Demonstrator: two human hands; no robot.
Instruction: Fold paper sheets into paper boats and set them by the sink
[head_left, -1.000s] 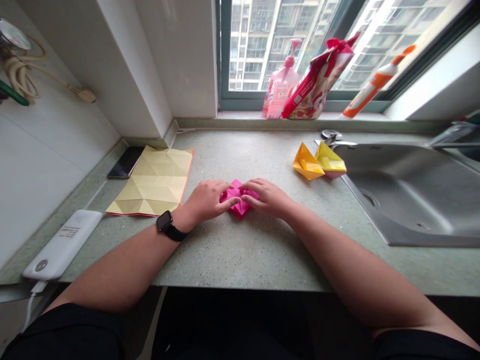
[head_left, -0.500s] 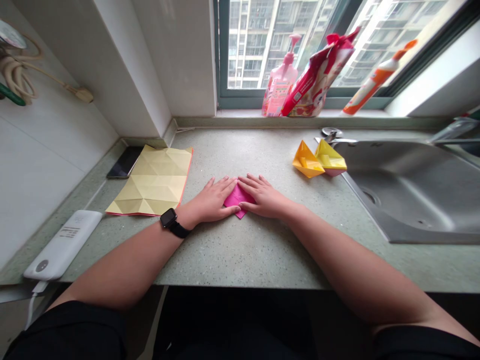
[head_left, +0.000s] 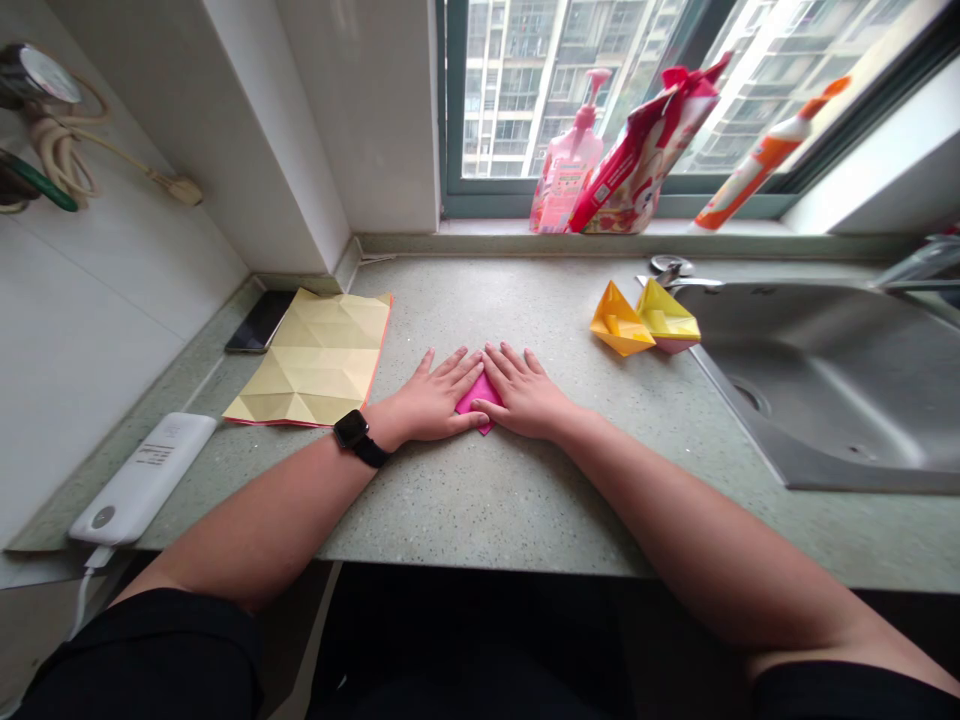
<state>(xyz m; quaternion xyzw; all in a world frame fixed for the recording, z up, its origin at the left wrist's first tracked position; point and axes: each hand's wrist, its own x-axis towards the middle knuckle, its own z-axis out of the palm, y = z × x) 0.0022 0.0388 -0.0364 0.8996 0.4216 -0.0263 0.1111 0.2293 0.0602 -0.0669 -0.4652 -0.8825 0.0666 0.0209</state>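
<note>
1. Live at the centre of the speckled stone countertop [head_left: 480,515], a folded magenta paper [head_left: 477,400] is being pinned between both hands, with only a small pointed wedge left exposed.
2. The left hand [head_left: 435,398] and right hand [head_left: 525,396] are held flat and open, palms down, fingers spread. Nothing is being pinched; the paper is merely pressed beneath their inner edges.
3. The thin, smooth paper could be skewed across the polished stone if uneven pressure were applied, and its creases could be set crooked.
4. A creased yellow paper sheet [head_left: 311,358], faceted with diagonal folds and edged in red, is lying near the black smartwatch [head_left: 351,430]. That sheet could be snagged and dragged if the left arm were swept sideways.
5. Two crisp, peaked paper boats [head_left: 643,318], yellow and orange, are perched just beside the stainless steel sink [head_left: 832,385]. They could be knocked into the basin by a careless elbow or sleeve.
</note>
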